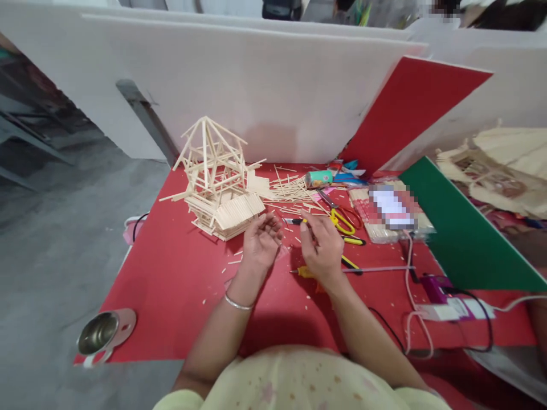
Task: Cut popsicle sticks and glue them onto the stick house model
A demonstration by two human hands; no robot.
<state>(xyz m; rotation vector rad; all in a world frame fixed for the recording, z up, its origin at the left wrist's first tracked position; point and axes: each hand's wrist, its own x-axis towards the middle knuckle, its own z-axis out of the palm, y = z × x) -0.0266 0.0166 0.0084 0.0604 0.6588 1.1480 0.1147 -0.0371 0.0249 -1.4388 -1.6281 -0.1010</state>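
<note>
The stick model (217, 191) stands upright, left of centre in the frame; the nearer left hand (261, 242) lies below right, fingers apart; right hand (322, 245), centre-right, curled, contents unclear.

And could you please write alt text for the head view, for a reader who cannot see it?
A person's left hand, palm showing, and right hand, fingers curled, are over a red table beside a wooden-stick model. Loose sticks, a green can and scissors lie right of it; a mug stands at the near-left corner.
</note>
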